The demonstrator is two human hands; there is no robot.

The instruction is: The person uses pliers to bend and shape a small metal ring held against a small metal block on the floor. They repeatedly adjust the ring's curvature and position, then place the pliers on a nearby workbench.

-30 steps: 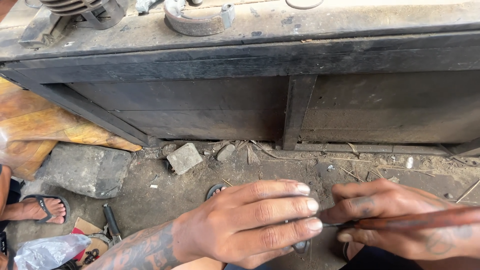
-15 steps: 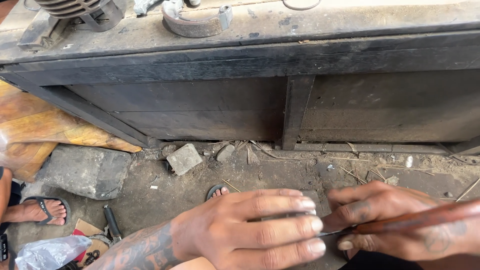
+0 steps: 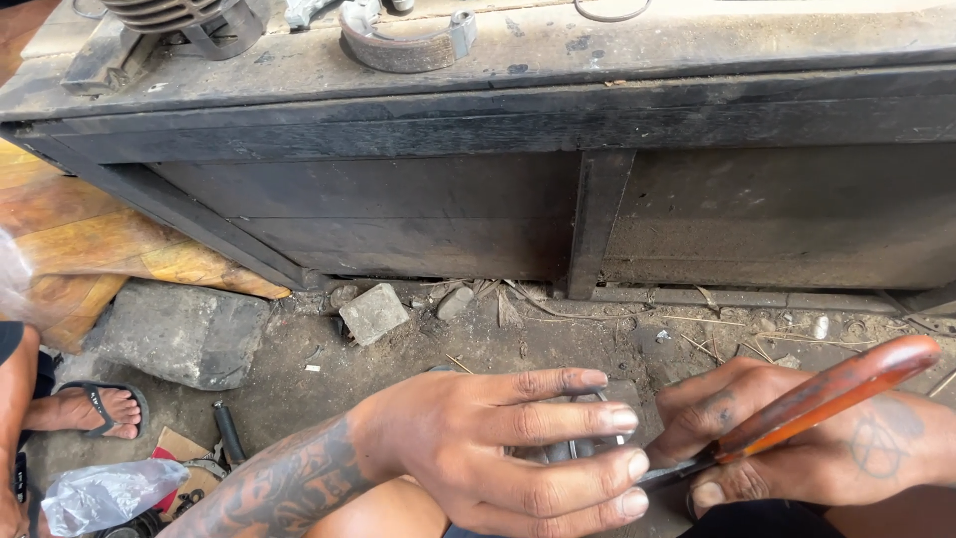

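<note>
Gripping a dark metal part [image 3: 583,448] at the 6 o'clock edge of the view, the left hand [image 3: 498,448] lies palm down with its fingers [image 3: 588,418] curled over the part, covering most of it. The right hand [image 3: 797,448], at 4 o'clock, has its fingers closed around a tool with an orange-brown handle [image 3: 827,394]; the handle slants up toward 3 o'clock, and the metal tip [image 3: 667,476] meets the part beneath the left fingertips. What kind of part it is cannot be told. At 8 o'clock lie a crumpled clear plastic bag [image 3: 100,493] and a short black rod [image 3: 229,433], with another person's foot in a black sandal [image 3: 95,408] just beyond. Farther out on the dirt floor [image 3: 478,344], a flat grey stone slab [image 3: 179,329] sits at 9 o'clock and a small square stone block [image 3: 373,312] near centre. A dark wooden workbench [image 3: 558,179] spans the far side. On its top at 12 o'clock rests a curved brake shoe [image 3: 403,45], with a finned metal cylinder [image 3: 164,15] at 11 o'clock.
</note>
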